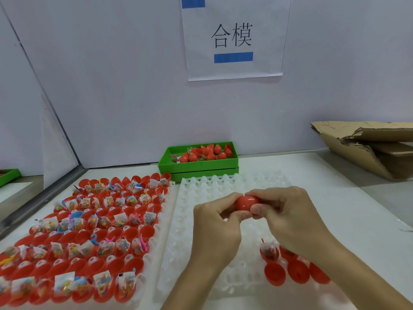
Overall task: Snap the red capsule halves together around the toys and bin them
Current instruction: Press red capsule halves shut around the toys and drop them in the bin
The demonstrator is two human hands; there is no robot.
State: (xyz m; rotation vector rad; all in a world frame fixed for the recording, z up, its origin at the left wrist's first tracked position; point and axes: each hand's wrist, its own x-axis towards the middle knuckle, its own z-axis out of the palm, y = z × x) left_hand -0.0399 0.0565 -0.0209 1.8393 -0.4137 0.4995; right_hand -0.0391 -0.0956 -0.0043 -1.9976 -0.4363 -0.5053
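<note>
White partition walls back a pale table (335, 175), with a paper sign (232, 36) taped above a green bin (199, 164) holding closed red capsules. Both hands meet over a mostly bare white tray (201, 220): the left hand (214, 222) and right hand (283, 211) pinch one red capsule (247, 202) between curled fingers and thumbs, held above the tray with its long axis lying roughly left to right. On the left, a full tray (156, 253) carries open red halves with bagged toys (100, 224). A few more open halves (274, 274) sit under the right forearm. Torn cardboard (366, 144) lies far right.
</note>
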